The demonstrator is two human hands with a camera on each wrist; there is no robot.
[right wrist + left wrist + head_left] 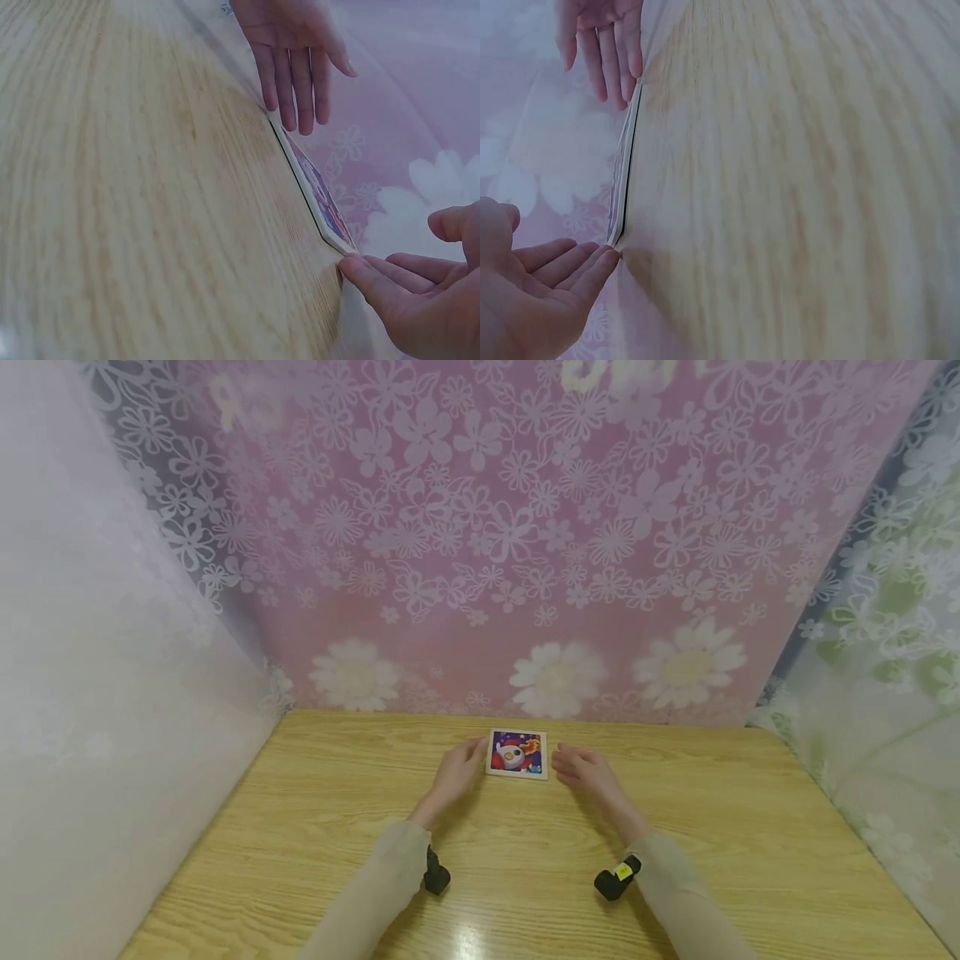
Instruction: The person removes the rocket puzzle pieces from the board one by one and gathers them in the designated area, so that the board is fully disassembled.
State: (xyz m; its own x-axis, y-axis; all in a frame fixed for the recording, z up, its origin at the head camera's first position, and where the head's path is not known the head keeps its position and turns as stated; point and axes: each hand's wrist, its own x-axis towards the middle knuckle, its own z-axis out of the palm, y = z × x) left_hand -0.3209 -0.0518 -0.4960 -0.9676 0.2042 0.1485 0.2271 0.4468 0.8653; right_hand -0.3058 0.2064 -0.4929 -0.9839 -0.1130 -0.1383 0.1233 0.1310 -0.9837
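A flat square picture board (517, 754) with a pale border lies on the wooden table near its back edge. Its picture shows a cartoon rocket among stars on a dark blue ground. My left hand (457, 771) is at the board's left side, fingers extended, fingertips right at its edge. On the opposite side, my right hand (590, 774) holds its fingers out straight, a small gap from the border in the head view. In the left wrist view the board (624, 169) appears edge-on, thin and flat, between both hands. Neither hand grips anything.
Pale wood grain covers the table (510, 893). A pink flowered cloth (480, 568) hangs behind its back edge. Whitish sheets stand along the left (112, 693) and right (892, 710) sides. Each wrist wears a small black camera (437, 875).
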